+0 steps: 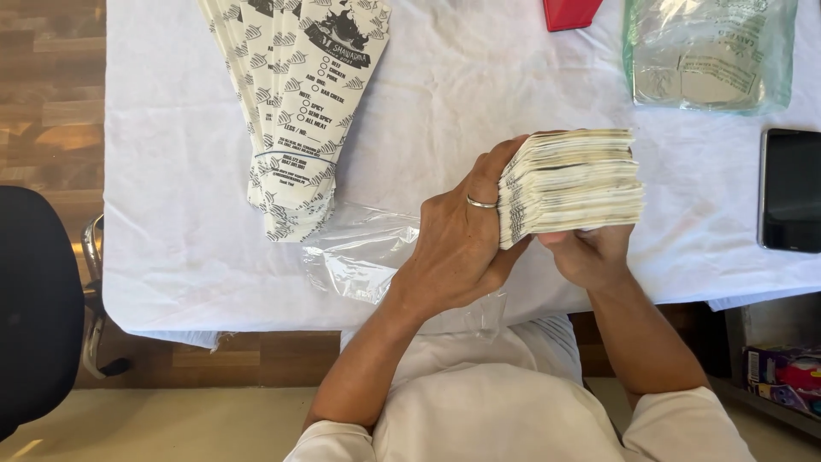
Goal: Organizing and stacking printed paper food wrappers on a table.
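Both hands are clamped on a thick stack of folded paper bags (571,182), held just above the white-covered table (171,214). The left hand (457,239) wraps its near edge, fingers curled over the top; the right hand (590,252) grips underneath. A fanned pile of printed paper sleeves (299,111) sits to the left, with crinkly clear plastic wrap (359,257) beside the left wrist and a dark phone (791,188) far right.

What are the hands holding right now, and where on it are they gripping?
Both hands hold a thick stack of paper sleeves. The left hand wraps its fingers over the stack's left end; the right hand supports it from underneath.
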